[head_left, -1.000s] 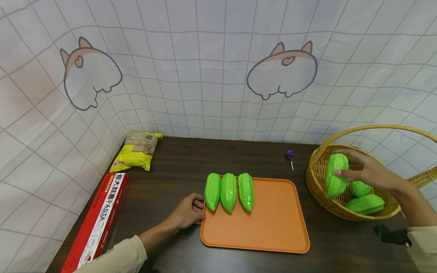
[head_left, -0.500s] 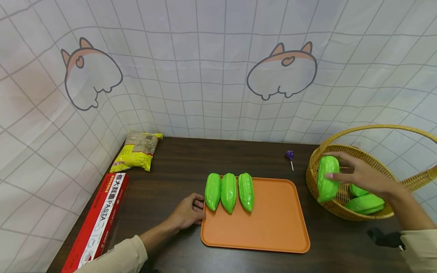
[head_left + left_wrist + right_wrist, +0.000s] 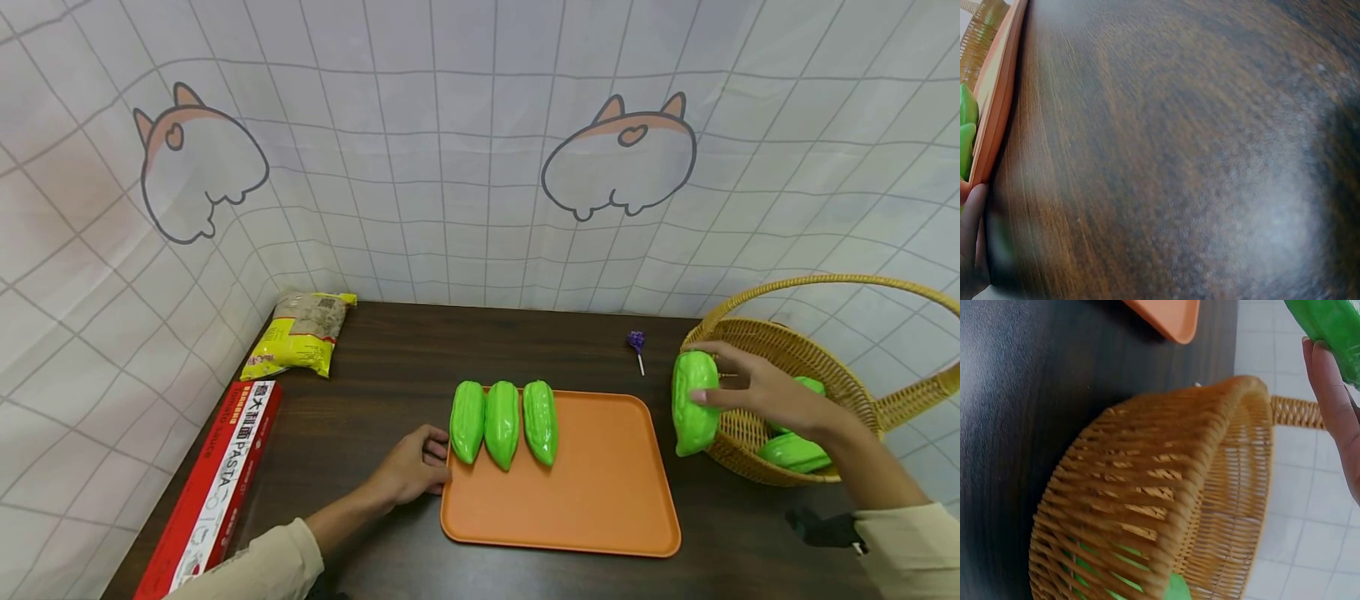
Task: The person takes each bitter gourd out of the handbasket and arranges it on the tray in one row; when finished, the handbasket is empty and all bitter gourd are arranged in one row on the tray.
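Note:
My right hand (image 3: 772, 398) grips a bright green, ridged bitter melon (image 3: 694, 404), its pointed end downward. Hand and melon are over the left rim of the wicker basket (image 3: 738, 458), in the air between it and the tray. In the right wrist view the held melon (image 3: 1335, 334) shows above the basket's rim, at the fingertips. Inside the basket lie more green melons (image 3: 795, 452), partly hidden by the arm. Three bitter melons (image 3: 502, 425) lie side by side at the left of the orange tray (image 3: 592, 492). My left hand (image 3: 411, 465) holds the tray's left edge, thumb against the rim.
A purple lollipop (image 3: 637, 342) lies behind the tray, near the basket. At the back left is a yellow packet (image 3: 300, 333), with a red pasta box (image 3: 213, 483) in front of it. The basket's tall handle (image 3: 840, 279) arches over its opening.
My right hand has carried the bitter melon leftward and slightly down, from above the basket's inside to beyond its left rim. My left hand and the tray have stayed put.

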{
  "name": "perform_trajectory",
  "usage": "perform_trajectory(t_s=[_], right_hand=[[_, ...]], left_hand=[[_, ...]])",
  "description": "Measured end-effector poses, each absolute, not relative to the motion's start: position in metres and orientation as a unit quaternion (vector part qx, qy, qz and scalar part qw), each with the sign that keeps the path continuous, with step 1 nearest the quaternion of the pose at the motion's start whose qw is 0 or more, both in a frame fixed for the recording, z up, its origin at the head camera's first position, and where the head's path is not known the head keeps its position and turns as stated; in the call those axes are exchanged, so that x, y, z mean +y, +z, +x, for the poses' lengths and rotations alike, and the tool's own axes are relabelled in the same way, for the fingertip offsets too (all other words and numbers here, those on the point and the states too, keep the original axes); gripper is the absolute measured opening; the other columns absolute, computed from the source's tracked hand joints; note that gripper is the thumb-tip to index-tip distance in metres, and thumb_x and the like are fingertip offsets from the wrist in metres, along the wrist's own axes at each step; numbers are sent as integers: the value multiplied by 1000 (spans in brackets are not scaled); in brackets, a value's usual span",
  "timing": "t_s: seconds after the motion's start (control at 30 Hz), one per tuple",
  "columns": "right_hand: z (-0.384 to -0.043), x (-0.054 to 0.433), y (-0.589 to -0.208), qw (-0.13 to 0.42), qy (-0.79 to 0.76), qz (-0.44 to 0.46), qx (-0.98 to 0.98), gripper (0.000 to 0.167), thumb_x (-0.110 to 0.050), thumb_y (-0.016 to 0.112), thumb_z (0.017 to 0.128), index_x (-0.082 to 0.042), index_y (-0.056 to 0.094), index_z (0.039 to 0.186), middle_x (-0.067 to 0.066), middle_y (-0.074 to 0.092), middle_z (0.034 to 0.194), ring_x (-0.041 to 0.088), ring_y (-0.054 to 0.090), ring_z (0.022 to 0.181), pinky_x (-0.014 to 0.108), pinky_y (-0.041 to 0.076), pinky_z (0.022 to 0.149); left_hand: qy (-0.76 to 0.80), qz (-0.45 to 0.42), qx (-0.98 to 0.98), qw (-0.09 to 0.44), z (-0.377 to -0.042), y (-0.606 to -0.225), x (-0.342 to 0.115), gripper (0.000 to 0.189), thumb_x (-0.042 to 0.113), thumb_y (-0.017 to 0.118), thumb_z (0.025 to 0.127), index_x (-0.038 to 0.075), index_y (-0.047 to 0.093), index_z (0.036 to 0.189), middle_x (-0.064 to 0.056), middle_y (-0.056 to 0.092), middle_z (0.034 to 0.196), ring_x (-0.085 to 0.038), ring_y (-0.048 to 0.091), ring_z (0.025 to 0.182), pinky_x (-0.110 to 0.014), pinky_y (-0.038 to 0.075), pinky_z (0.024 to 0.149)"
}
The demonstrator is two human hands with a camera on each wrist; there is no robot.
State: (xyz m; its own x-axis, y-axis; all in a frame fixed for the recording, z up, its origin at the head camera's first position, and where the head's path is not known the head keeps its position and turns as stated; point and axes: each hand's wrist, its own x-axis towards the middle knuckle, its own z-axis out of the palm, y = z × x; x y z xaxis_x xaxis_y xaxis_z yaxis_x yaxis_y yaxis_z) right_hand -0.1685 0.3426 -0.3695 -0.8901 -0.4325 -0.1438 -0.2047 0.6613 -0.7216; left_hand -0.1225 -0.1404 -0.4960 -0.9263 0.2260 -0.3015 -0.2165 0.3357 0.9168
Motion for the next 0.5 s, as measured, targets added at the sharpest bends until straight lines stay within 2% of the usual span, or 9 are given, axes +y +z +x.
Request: perform_trajectory(t_s=[0.13,0.27,0.4,0.5], right_hand=[[-169,337,-375,151,-369,-177,900,61,-29,64,98,-27,37,152,21,28,160,54,29,141,73,43,94],[-169,330,-379,153,-374,-180,897,61,-29,65,97,-26,38,151,20,28,160,52,34,138,69,47,93],[-170,323,-383,159,-376,-179,895,60,-32,65,97,-30,39,150,19,30,159,50,34,139,68,46,94],[-171,318,-387,165,-384,-176,891,59,-33,66,96,-30,40,150,19,36,155,49,39,137,65,49,95]], left_hand=[[577,5,793,193,-123,-496,-141,57,-5,71,73,-5,52,127,-16,56,108,-19,63,86,-34,63,64],[576,7,794,191,-122,-495,-141,57,-5,71,73,-5,52,127,-17,57,108,-19,63,86,-34,63,64],[576,6,795,190,-122,-495,-141,57,-5,71,73,-5,53,127,-16,57,107,-19,63,86,-34,63,64],[576,5,795,191,-122,-496,-141,57,-5,71,73,-5,53,127,-16,57,108,-19,63,86,-34,63,64]])
